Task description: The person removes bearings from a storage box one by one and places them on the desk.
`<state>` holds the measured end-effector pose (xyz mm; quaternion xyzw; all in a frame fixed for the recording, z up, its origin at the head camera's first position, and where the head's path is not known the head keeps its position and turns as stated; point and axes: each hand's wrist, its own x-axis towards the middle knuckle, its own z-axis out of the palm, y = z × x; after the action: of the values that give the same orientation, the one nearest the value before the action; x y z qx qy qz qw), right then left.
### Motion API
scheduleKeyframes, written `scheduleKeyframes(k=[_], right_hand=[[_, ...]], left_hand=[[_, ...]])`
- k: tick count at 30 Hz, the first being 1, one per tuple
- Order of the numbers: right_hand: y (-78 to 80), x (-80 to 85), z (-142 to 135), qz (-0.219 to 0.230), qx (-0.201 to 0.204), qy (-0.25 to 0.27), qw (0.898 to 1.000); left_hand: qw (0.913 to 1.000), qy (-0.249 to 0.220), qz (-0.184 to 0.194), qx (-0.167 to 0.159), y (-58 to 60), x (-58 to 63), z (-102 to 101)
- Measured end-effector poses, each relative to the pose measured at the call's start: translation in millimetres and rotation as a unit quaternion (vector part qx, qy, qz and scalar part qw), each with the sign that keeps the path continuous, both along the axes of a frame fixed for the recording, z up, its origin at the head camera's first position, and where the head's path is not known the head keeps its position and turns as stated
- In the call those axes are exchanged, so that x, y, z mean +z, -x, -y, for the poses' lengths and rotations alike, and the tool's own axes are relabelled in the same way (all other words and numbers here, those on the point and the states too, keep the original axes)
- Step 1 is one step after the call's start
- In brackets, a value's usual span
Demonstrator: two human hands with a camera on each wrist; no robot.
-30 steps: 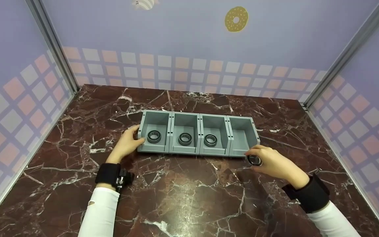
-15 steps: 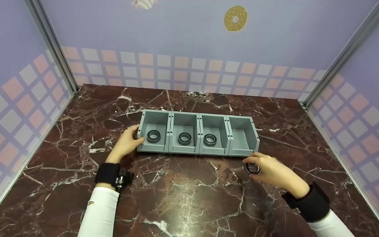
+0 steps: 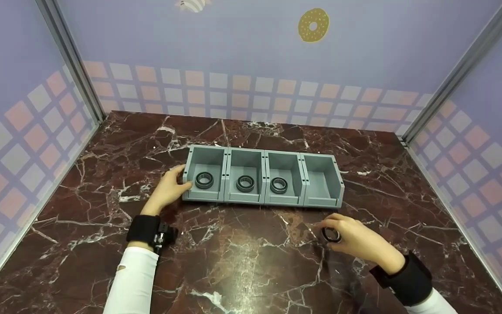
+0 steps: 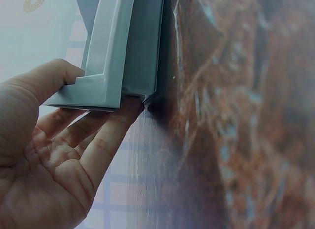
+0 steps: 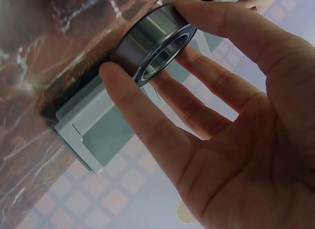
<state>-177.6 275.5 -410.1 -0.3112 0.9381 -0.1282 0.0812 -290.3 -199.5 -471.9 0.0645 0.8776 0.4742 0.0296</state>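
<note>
A row of joined grey bins (image 3: 283, 200) stands on the marble-patterned table. My left hand (image 3: 167, 190) grips the leftmost bin's outer wall, thumb over the rim and fingers against the side, as the left wrist view shows. In front of the rightmost bin, my right hand (image 3: 357, 238) pinches a ball bearing (image 5: 147, 39) between thumb and fingertip, tilted and apart from the bins. Dark-sealed bearings lie flat in the other bins: one bearing (image 3: 197, 180) in the leftmost, another bearing (image 3: 238, 185) beside it, and a third bearing (image 3: 273, 186) in the bin after that. The rightmost bin (image 3: 319, 185) shows a bare floor.
The dark red table (image 3: 242, 257) stretches in front of the bins and to both sides. Patterned panels (image 3: 251, 52) wall it in at the back, left and right, with metal posts (image 3: 451, 78) at the back corners.
My right hand has moved toward the front edge and slightly left, carrying the bearing away from the rightmost bin's front corner. The left hand and the bins have stayed in place.
</note>
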Motion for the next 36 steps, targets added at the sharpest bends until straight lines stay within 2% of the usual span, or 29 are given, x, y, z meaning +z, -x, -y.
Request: scheduleKeyframes(k=[11, 18, 23, 30, 36], right_hand=[[-3.5, -16.1, 1.8, -0.012, 0.018, 0.007, 1.000], [-4.9, -24.9, 0.8, 0.014, 0.011, 0.016, 1.000], [-5.4, -30.7, -1.1, 0.015, 0.013, 0.022, 1.000], [-8.0, -34.5, -1.7, 0.034, 0.010, 0.024, 0.999], [-8.0, -35.7, -1.8, 0.026, 0.014, 0.023, 0.999]], left_hand=[[0.9999, -0.001, -0.015, -0.003, -0.2, 0.0, 0.4], [0.9995, -0.004, -0.031, -0.001, 0.9, -1.8, -0.3], [0.9993, -0.008, -0.035, 0.000, 0.7, -2.7, -0.6], [0.9995, -0.008, -0.030, 0.000, 0.5, -2.1, -0.1], [0.9995, -0.012, -0.029, 0.002, 0.4, -2.1, -0.4]])
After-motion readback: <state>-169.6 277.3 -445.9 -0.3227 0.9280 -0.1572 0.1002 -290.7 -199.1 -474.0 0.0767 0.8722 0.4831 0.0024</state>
